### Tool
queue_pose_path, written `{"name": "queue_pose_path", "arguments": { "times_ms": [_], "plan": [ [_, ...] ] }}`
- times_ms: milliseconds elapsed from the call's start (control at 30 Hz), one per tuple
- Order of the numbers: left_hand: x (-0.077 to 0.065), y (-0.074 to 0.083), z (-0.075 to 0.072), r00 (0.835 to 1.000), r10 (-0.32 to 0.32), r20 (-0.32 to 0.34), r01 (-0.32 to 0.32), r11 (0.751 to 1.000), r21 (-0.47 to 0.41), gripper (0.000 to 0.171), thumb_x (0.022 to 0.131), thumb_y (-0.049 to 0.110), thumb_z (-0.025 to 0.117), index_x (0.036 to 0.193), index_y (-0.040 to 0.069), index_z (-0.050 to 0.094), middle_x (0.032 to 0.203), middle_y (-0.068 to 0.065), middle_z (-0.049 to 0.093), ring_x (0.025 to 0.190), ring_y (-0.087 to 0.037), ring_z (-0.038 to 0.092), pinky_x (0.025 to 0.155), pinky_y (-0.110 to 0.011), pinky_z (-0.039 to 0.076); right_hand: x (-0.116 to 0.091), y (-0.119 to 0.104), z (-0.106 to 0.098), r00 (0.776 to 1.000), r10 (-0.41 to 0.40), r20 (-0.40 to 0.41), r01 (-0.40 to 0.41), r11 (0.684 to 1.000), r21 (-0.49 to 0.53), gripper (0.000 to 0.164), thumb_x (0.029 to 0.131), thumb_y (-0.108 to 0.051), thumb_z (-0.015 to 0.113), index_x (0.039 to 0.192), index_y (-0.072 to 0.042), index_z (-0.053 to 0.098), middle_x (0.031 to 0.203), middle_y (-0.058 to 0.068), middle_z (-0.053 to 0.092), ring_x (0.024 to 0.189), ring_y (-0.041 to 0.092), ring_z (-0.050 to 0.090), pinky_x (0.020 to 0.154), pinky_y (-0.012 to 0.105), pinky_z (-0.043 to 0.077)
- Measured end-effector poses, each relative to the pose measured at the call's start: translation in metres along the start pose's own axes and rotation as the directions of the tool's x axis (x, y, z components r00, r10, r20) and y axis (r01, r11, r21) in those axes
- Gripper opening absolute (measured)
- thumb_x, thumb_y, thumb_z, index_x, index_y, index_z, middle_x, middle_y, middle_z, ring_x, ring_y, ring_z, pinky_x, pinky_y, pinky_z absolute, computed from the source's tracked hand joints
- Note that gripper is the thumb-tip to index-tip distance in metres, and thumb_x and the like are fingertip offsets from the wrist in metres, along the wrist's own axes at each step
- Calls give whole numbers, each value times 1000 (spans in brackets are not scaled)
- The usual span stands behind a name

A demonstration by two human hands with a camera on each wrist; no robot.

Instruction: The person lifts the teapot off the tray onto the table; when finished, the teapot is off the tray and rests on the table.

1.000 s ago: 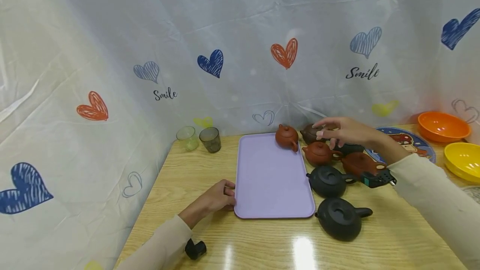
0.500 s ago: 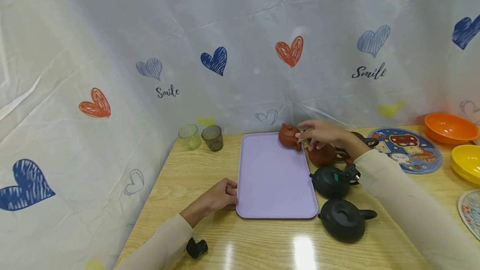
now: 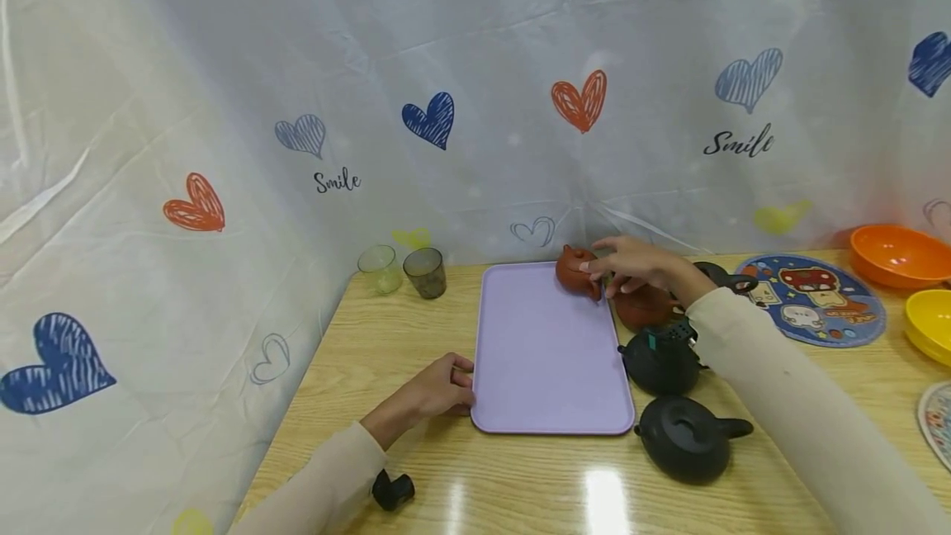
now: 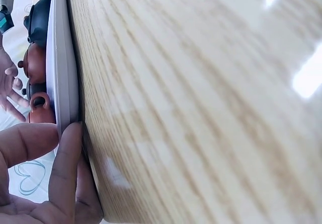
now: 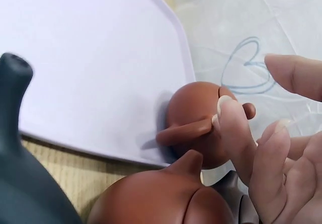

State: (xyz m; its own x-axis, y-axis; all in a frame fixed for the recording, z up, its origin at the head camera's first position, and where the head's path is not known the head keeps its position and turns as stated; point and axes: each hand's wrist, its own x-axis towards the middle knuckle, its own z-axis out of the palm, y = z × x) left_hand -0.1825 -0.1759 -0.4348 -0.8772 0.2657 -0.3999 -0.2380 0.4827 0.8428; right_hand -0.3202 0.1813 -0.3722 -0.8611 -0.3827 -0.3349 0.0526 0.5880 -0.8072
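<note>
A lilac tray [image 3: 550, 353] lies on the wooden table. My left hand [image 3: 434, 390] pinches its left rim; the left wrist view has the thumb and fingers at the tray's edge [image 4: 63, 73]. On the tray's far right corner sits a small red-brown teapot [image 3: 570, 271]. Over its handle side hovers my right hand [image 3: 635, 262], fingers spread and loosely bent. In the right wrist view a fingertip overlaps the teapot [image 5: 193, 103] near its lid; whether they touch, I cannot tell. A second red-brown teapot [image 5: 146, 199] stands just off the tray, partly under that hand.
Black teapots [image 3: 685, 440] line the tray's right side; another dark one [image 3: 709, 272] is partly behind the arm. Two glasses [image 3: 426, 273] stand at the back left. To the right lie a blue round mat [image 3: 832, 312], an orange bowl [image 3: 895, 258] and a yellow bowl [image 3: 929, 329].
My right hand has moved left from over the off-tray teapots to the red-brown teapot on the tray. The left hand stays at the tray's rim. The head view has shifted slightly.
</note>
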Motion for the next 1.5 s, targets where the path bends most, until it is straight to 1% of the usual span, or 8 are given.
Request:
{"name": "queue_pose_path", "arguments": {
  "times_ms": [367, 733, 833, 967, 1033, 1200, 1333, 1500],
  "plan": [
    [1, 0, 1, 1000, 2, 6, -2, 1000, -8, 51, 85, -4, 69, 130, -6, 45, 104, -15, 54, 83, -21, 62, 77, -35, 62, 3, -3, -1, 999, 37, -2, -37, 999, -28, 86, 98, -41, 61, 156, 6, 18, 135, 27, 58, 73, 15, 70, 70, 29, 57],
    [0, 1, -1, 1000, -1, 0, 1, 1000, -3, 51, 84, -4, 69, 130, -6, 45, 103, -15, 54, 83, -21, 62, 77, -35, 62, 5, -2, -3, 996, 74, 56, -71, 996, -63, 103, 95, -44, 65, 156, 9, 2, 117, 17, 65, 75, 18, 72, 70, 28, 58],
    [-1, 2, -2, 1000, 3, 0, -3, 1000, -2, 52, 84, -4, 69, 130, -7, 45, 104, -15, 54, 84, -21, 62, 77, -35, 62, 8, -2, -2, 994, 76, 76, -72, 995, -63, 87, 95, -43, 65, 151, 9, 24, 110, 16, 65, 74, 18, 71, 68, 27, 56],
    [-1, 2, -2, 1000, 8, 4, -8, 1000, -8, 52, 85, -5, 68, 131, -7, 44, 104, -16, 54, 84, -21, 62, 78, -35, 62, 14, -1, 1, 993, 78, 85, -73, 995, -65, 57, 96, -39, 65, 126, 6, 48, 98, 13, 64, 69, 16, 68, 65, 26, 56],
    [-1, 2, -2, 1000, 8, 3, -8, 1000, -11, 52, 85, -5, 68, 131, -8, 44, 103, -16, 55, 84, -21, 61, 77, -34, 62, 16, -1, 1, 993, 81, 83, -75, 995, -66, 62, 96, -38, 65, 135, 6, 46, 97, 12, 63, 66, 15, 67, 65, 26, 56],
    [0, 1, -2, 1000, 8, 8, -8, 1000, -20, 52, 85, -5, 68, 131, -8, 44, 103, -16, 55, 83, -21, 61, 77, -34, 62, 20, -2, 2, 992, 80, 96, -73, 994, -77, 86, 95, -35, 67, 156, 5, 22, 99, 14, 64, 62, 14, 65, 61, 24, 53],
    [1, 1, -2, 1000, 7, 12, -7, 1000, -26, 52, 85, -5, 68, 131, -8, 43, 103, -15, 54, 83, -21, 61, 77, -34, 62, 24, -5, 4, 991, 96, 98, -85, 990, -113, 93, 90, -36, 73, 158, 1, 22, 83, 11, 66, 56, 12, 60, 55, 23, 49],
    [2, 1, -1, 1000, 8, 9, -8, 999, -32, 52, 85, -6, 68, 130, -8, 44, 102, -15, 55, 83, -20, 60, 77, -34, 62, 30, -9, 10, 990, 106, 88, -89, 980, -177, 94, 87, -34, 78, 159, -7, 25, 73, 2, 60, 58, 12, 57, 54, 23, 45]
  ]
}}
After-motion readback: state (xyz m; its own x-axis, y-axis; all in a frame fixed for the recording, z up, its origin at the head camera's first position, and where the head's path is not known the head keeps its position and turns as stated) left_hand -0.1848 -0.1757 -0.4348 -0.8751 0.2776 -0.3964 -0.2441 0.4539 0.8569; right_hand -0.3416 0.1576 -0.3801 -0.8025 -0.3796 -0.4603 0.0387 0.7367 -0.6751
